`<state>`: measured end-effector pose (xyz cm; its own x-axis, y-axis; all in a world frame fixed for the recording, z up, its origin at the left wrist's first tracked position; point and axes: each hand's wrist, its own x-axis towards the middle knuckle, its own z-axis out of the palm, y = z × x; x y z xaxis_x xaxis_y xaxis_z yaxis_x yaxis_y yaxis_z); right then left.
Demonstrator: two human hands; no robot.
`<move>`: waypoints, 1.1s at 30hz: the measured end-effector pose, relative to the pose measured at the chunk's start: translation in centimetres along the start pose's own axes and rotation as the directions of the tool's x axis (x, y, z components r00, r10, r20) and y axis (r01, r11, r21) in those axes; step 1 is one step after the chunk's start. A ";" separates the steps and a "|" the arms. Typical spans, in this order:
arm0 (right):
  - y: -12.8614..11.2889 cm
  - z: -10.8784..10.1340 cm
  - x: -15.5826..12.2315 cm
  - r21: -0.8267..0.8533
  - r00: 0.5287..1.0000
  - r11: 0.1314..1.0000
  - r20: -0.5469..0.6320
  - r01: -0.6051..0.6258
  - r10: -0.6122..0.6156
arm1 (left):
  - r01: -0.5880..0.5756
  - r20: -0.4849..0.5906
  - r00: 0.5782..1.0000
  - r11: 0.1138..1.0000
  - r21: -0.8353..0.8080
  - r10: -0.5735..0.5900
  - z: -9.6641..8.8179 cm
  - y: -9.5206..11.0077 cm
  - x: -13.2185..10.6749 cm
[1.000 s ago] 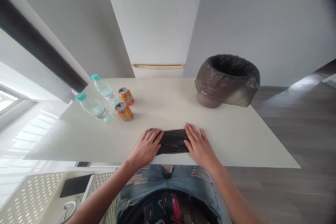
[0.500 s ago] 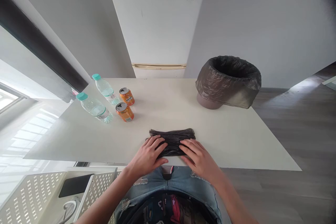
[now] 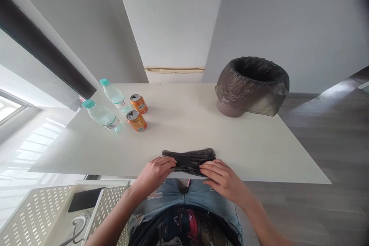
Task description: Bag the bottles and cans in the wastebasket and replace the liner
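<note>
A black plastic bag [image 3: 190, 160], gathered into a narrow folded strip, lies near the front edge of the white table. My left hand [image 3: 157, 173] grips its left end, fingers bent over the plastic and the thumb mostly tucked from sight. At the right end, my right hand [image 3: 223, 180] has its fingers closed over the bag, with the thumb below them toward the table edge. The strip's middle shows between both hands.
Two clear bottles with teal caps [image 3: 105, 117] and two orange cans [image 3: 137, 120] stand at the table's left. A bin lined with a black bag [image 3: 250, 88] stands back right. Below the front left edge is a white perforated basket [image 3: 43, 203] holding a dark flat object and cable.
The bag strip's far edge has come closer to me and the strip is narrower. My left fingers have bent inward around its left end; my right hand has shifted slightly right.
</note>
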<state>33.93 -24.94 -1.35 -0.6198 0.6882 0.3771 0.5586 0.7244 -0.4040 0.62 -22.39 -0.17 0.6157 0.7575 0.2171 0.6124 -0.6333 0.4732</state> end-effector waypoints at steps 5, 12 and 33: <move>0.3 0.8 0.7 0.215 0.927 0.949 -0.248 -0.232 0.283 | 0.186 -0.060 0.977 0.957 -0.224 -0.204 -0.3 -0.3 1.6; 1.5 1.5 3.3 0.280 0.839 0.872 -0.267 -0.402 0.473 | 0.188 -0.141 0.973 0.982 0.008 -0.185 0.7 -0.2 2.7; -3.9 4.1 7.0 -0.271 0.987 0.951 0.026 -0.148 0.161 | -0.129 0.192 0.981 0.866 0.483 0.039 2.9 0.9 5.2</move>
<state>25.15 -23.14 -0.55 -0.5361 0.7945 0.2851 0.7723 0.5980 -0.2143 5.82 -19.44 -1.09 0.7228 0.6878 0.0670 0.6905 -0.7227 -0.0309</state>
